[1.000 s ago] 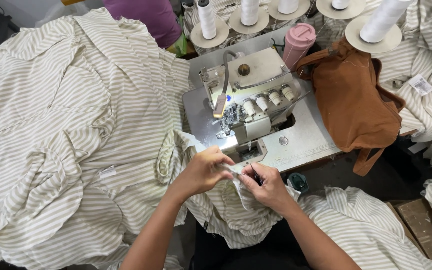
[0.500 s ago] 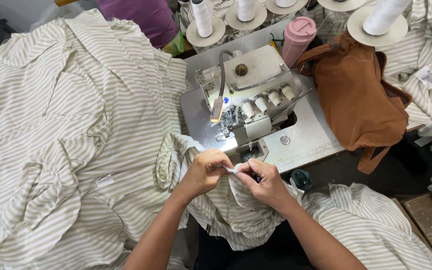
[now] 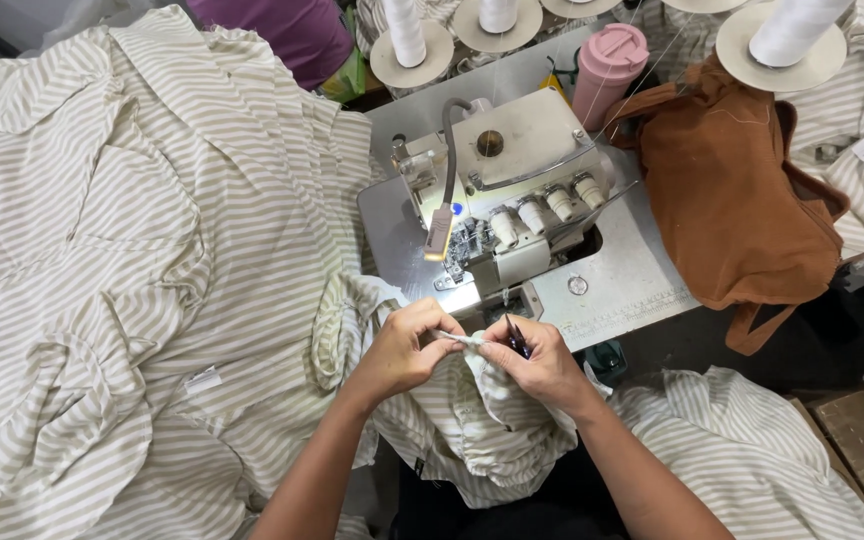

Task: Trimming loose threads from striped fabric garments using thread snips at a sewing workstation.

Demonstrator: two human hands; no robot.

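My left hand (image 3: 407, 350) pinches the edge of a cream and beige striped garment (image 3: 497, 420) just in front of a white overlock sewing machine (image 3: 497, 185). My right hand (image 3: 542, 365) grips the same edge a little to the right and also holds a small dark tool (image 3: 518, 338) between its fingers. The fabric edge is stretched between the two hands. The rest of the garment hangs down over my lap.
A large heap of striped fabric (image 3: 122, 270) covers the left. A brown cloth (image 3: 742, 220) lies right of the machine, a pink tumbler (image 3: 607, 72) behind it. Thread cones (image 3: 407, 35) stand at the back. More striped pieces (image 3: 752, 460) lie lower right.
The view has shifted slightly. Both hands have drawn closer together on the fabric edge, staying in front of the machine.
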